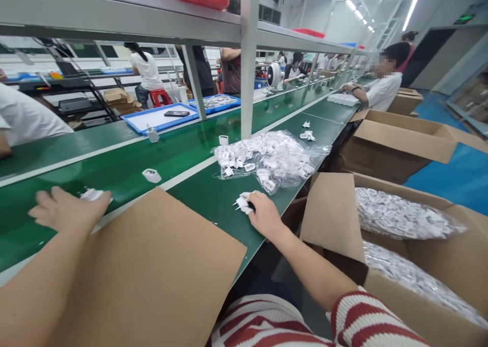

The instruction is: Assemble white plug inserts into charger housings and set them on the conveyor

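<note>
My left hand (70, 209) reaches over the green conveyor belt with its fingers spread and slightly blurred. Between its thumb and fingers shows a white plug adapter (92, 194); whether the hand touches it I cannot tell. My right hand (265, 215) is closed on white plug adapters (243, 202) with their pins pointing left, low over the green worktop; their exact number is unclear. Beyond it, a heap of white adapters (272, 151) lies in and around a clear plastic bag. A single adapter (151, 175) sits on the belt ahead, and another (152, 134) farther off.
A large cardboard sheet or flap (152, 270) stands directly before me, under my left forearm. At right, an open carton (335, 220) holds bags of adapters, with another carton (396, 138) behind. A metal post (247, 62) carries the overhead shelf. Co-workers sit along the line.
</note>
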A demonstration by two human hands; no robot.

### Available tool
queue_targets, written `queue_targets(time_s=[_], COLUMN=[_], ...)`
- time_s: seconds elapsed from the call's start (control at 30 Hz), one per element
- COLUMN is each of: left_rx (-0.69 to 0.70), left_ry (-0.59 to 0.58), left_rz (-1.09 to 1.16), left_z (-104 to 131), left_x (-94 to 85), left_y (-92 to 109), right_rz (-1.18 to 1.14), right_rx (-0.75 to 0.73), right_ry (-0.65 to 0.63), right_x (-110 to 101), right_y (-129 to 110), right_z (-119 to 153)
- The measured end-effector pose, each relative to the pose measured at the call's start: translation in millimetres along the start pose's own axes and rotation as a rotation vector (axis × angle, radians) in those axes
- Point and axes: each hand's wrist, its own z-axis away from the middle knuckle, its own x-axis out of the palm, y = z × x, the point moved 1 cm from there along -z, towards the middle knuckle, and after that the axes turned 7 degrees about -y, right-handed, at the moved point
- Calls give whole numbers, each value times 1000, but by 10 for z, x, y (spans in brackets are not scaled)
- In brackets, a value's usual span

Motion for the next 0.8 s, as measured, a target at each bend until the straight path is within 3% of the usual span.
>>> queue_targets(time_s=[0.07,0.1,0.2,0.27,0.33,0.4,0.5,0.63,0.73,0.8], left_rx=[59,152,488,585,566,494,448,431,441,488], left_ry=[114,110,-40,-195,-377,-483,-445,-367,-412,-487], left_rz=[43,33,-111,-193,-240,-264,-283,-178,-7,82], left_z=[95,113,-5,-205,-424,-582,-586,-88,531,951], left_x=[-45,-51,30,154,281,344,257,-45,-204,-221], left_y=[190,292,549,636,661,659,699,888,999,1011], right_rz=[-8,9,4,-85,-206,-313,-417,-473,-548,-724], right_rx=[-20,-25,-44,-45,-24,-16,-36,-8,69,188], right_ry=[-31,-47,-84,-68,-26,10,45,128,200,208], right_x=[52,68,67,41,15,4,12,15,-18,-55], right_y=[-52,-56,-20,11,32,42,57,89,81,44], right_z=[-20,-27,-45,-55,-60,-58,-48,-34,-27,-27])
